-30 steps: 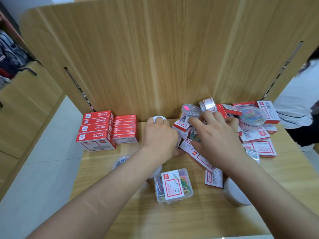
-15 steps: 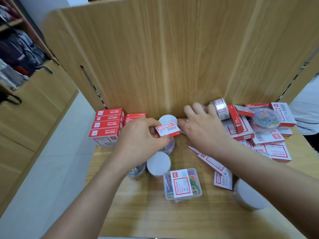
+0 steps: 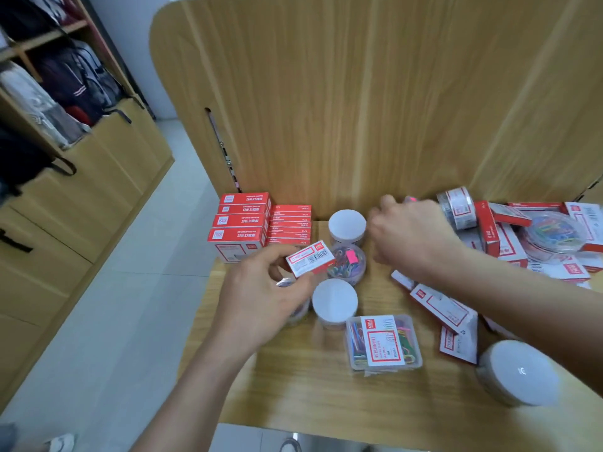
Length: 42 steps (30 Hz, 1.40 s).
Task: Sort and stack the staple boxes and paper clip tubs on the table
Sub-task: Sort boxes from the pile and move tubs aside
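Where the left hand (image 3: 261,298) closes: on a small staple box (image 3: 310,263), pinched between thumb and fingertips, just left of the frame's centre.
Staple box look: red edges, white label face with a barcode, slightly tilted.
Right hand (image 3: 411,236): right of centre, knuckles up, fingers curled toward the wooden partition (image 3: 359,109); whether it grasps anything cannot be told.
Stacked staple boxes (image 3: 241,223): two neat red piles against the partition, left of centre.
In the way: a clear tub of coloured clips (image 3: 347,264) sits just right of the held box, partly covered by it, between two white-lidded tubs (image 3: 334,303).
Rectangular clip box (image 3: 383,342): transparent, red-and-white label, lower centre.
Large white-lidded tub (image 3: 518,371): lower right.
Loose pile (image 3: 502,243): staple boxes and round tubs jumbled at right.
Table (image 3: 326,402): light wood.
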### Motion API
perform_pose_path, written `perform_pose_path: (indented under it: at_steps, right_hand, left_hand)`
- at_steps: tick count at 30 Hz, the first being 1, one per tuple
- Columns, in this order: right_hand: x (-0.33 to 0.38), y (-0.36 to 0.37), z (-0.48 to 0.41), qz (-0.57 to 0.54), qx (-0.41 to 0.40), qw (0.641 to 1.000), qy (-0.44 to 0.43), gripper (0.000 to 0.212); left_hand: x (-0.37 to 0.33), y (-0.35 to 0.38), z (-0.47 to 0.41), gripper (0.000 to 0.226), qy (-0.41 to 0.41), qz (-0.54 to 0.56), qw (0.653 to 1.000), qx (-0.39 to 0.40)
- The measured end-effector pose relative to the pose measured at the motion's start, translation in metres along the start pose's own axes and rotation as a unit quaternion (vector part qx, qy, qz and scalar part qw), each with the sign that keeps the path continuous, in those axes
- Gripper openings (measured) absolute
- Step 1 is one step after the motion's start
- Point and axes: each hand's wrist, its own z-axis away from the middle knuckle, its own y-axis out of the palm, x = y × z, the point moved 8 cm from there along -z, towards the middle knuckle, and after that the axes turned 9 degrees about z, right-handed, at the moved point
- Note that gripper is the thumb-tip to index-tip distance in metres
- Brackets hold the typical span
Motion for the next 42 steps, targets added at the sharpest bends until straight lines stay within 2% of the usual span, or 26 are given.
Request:
perform_pose_path:
  at_steps: [3, 5, 6, 7, 9, 10, 11, 13, 16, 18, 21, 23, 25, 28, 31, 36, 38, 42]
  right_hand:
    - [-0.030, -0.015, 0.004, -0.083, -0.068, 0.992, 0.065, 0.031]
    - [-0.049, -0.019, 0.009, -0.217, -0.062, 0.968, 0.107, 0.036]
    - [-0.056, -0.021, 0.012, -0.314, -0.056, 0.939, 0.125, 0.031]
    - [-0.060, -0.023, 0.017, -0.430, -0.045, 0.890, 0.143, 0.023]
    - [-0.056, -0.029, 0.026, -0.626, -0.027, 0.765, 0.150, 0.013]
    - [-0.051, -0.035, 0.031, -0.662, -0.025, 0.736, 0.138, 0.014]
    - [-0.044, -0.043, 0.037, -0.671, -0.026, 0.730, 0.125, 0.017]
    - [-0.022, -0.065, 0.049, -0.652, -0.044, 0.751, 0.098, 0.024]
    - [0.026, -0.092, 0.063, -0.544, -0.129, 0.827, 0.060, 0.034]
    - [0.065, -0.095, 0.071, -0.477, -0.166, 0.861, 0.050, 0.039]
    - [0.114, -0.082, 0.079, -0.385, -0.196, 0.900, 0.053, 0.042]
    - [0.141, -0.067, 0.086, -0.333, -0.208, 0.919, 0.042, 0.042]
    - [0.160, -0.056, 0.094, -0.317, -0.222, 0.922, 0.018, 0.037]
    - [0.172, -0.053, 0.105, -0.311, -0.244, 0.918, -0.021, 0.023]
    - [0.175, -0.046, 0.109, -0.346, -0.229, 0.910, -0.011, 0.018]
    - [0.169, -0.032, 0.111, -0.427, -0.176, 0.887, -0.001, 0.023]
    - [0.165, -0.030, 0.116, -0.464, -0.164, 0.871, 0.005, 0.033]
    - [0.150, -0.033, 0.122, -0.523, -0.188, 0.829, 0.061, 0.039]
  left_hand:
    - [0.020, -0.019, 0.007, 0.018, -0.020, 0.028, 0.999, -0.030]
    - [0.034, -0.027, 0.012, 0.022, -0.038, 0.053, 0.997, -0.039]
    - [0.040, -0.031, 0.014, 0.023, -0.045, 0.066, 0.996, -0.040]
    - [0.044, -0.035, 0.016, 0.023, -0.049, 0.074, 0.995, -0.041]
    - [0.052, -0.044, 0.020, 0.023, -0.051, 0.074, 0.995, -0.038]
    - [0.058, -0.049, 0.021, 0.025, -0.055, 0.066, 0.995, -0.039]
    - [0.064, -0.054, 0.022, 0.027, -0.063, 0.055, 0.996, -0.041]
    - [0.075, -0.062, 0.023, 0.032, -0.073, 0.021, 0.996, -0.047]
    - [0.095, -0.063, 0.022, 0.026, -0.070, -0.072, 0.995, -0.018]
    - [0.107, -0.058, 0.022, 0.025, -0.059, -0.119, 0.991, 0.027]
    - [0.112, -0.058, 0.029, 0.049, -0.028, -0.147, 0.987, 0.054]
    - [0.101, -0.064, 0.036, 0.059, 0.026, -0.108, 0.992, 0.053]
    - [0.089, -0.064, 0.046, 0.054, 0.091, -0.068, 0.989, 0.094]
    - [0.084, -0.051, 0.060, 0.044, 0.166, -0.092, 0.967, 0.169]
    - [0.083, -0.044, 0.061, 0.035, 0.209, -0.117, 0.955, 0.176]
    - [0.077, -0.035, 0.054, 0.025, 0.235, -0.115, 0.947, 0.185]
    - [0.075, -0.037, 0.051, 0.026, 0.216, -0.085, 0.956, 0.179]
    - [0.079, -0.047, 0.046, 0.031, 0.159, 0.002, 0.975, 0.152]
